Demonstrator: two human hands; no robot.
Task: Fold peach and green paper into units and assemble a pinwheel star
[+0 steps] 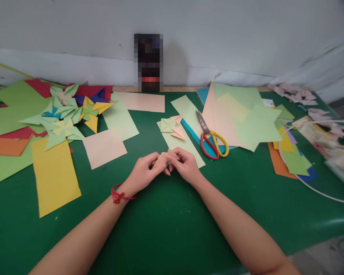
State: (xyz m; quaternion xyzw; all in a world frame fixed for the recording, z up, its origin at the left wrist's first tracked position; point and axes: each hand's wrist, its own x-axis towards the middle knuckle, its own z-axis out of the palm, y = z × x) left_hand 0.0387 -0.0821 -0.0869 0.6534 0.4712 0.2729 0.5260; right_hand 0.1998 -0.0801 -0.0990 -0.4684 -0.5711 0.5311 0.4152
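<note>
At the centre of the green counter [172, 233], the left hand [149, 167] and the right hand [187, 165] are meeting, and the fingers of both are pinching a small peach paper piece [172, 153] whose folds the thumbs are mostly hiding. A red cord bracelet [119, 195] is circling the left wrist. Reckoned from the hands, at twelve o'clock, a light green folded square [167, 125] and peach folded points [178, 134] are lying on a pale green paper strip [190, 150]. At two o'clock, scissors [204, 125] with red and yellow handle loops are resting across a blue paper strip [189, 130], and beyond them light green and peach sheets [245, 109] are overlapping. Toward nine o'clock, a peach sheet [103, 149] is lying flat, with a yellow sheet [56, 179] farther out; at ten o'clock, folded paper stars [63, 130] are covering coloured sheets.
</note>
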